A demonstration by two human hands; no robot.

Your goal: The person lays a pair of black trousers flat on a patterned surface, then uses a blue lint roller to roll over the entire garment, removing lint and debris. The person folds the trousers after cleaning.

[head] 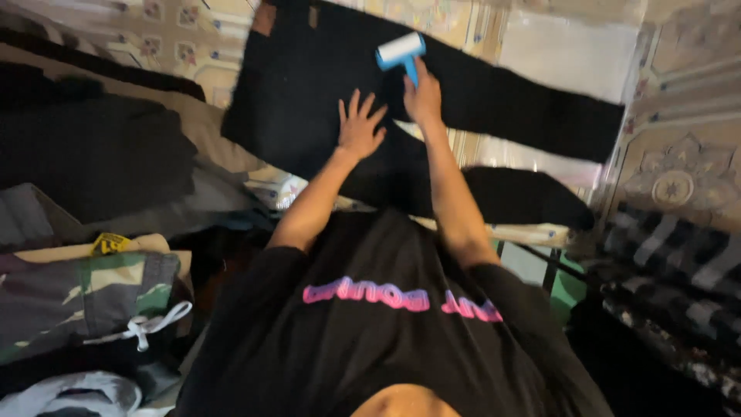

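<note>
Right hand [423, 99] grips a blue-handled lint roller [400, 52] on black trousers [494, 100].
Left hand [360, 126], fingers spread, presses the cloth flat; holding it taut should help the roller pass cleanly.

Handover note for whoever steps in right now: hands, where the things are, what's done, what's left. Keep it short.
Left hand: open, fingers spread, pressed flat on the black trousers, holding the cloth down.
Right hand: shut on the blue handle of the lint roller; the white roll sits on the trouser leg just beyond the left hand.
Trousers lie spread flat across the patterned bedcover, legs running off to the right.
Done: trousers laid out, roller on the cloth. How much is already rolled cannot be told.
Left: likely the rest of the legs. Folded clothes are piled at the left.
</note>
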